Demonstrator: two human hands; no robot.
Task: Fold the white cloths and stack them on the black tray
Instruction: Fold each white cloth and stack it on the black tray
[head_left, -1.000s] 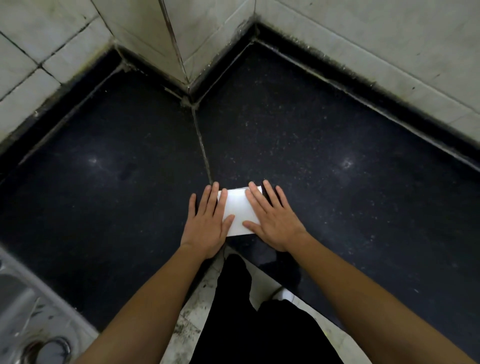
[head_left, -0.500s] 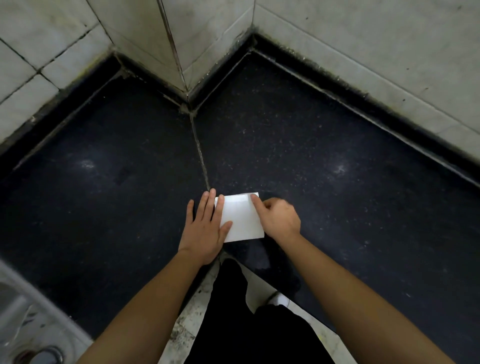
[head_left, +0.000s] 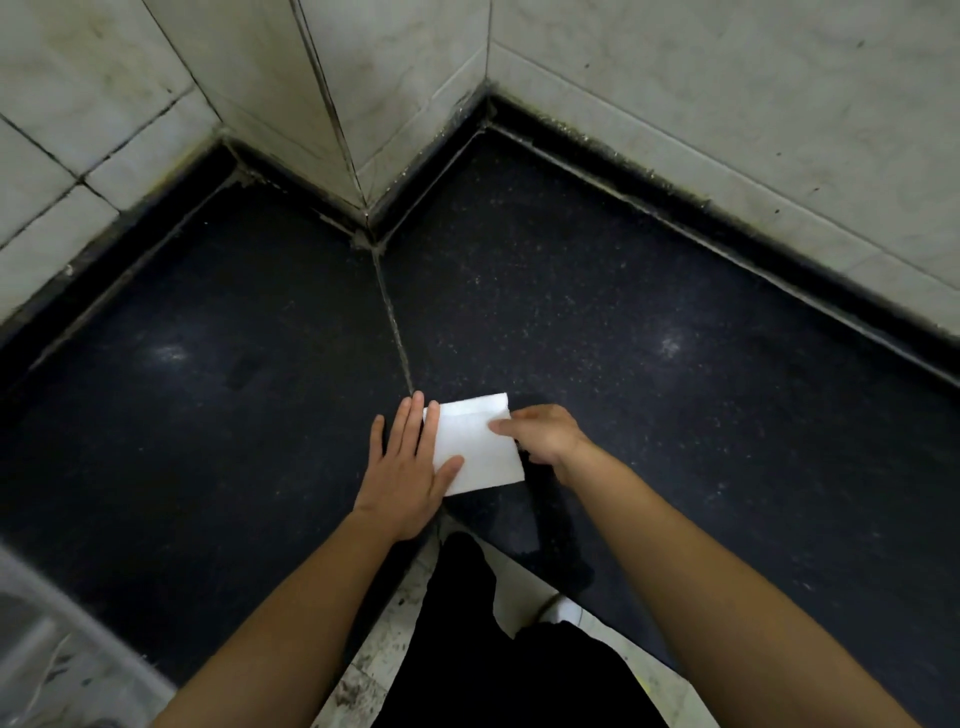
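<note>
A kitchen: dark stone counter, tiled walls, steel sink.

Tabletop: dark speckled stone, laid in two slabs joined by a grey grout seam.
Walls: pale stained tiles, met at a projecting corner, far centre.
Sink: metal, near left.
Floor: pale soiled tile, near centre.

The left hand covers the nine-o'clock edge of the white cloth. The right hand curls its fingertips out of sight at the cloth's three-o'clock edge; whether they pinch it cannot be told. At seven o'clock a blurred sink is cut off by the frame.
</note>
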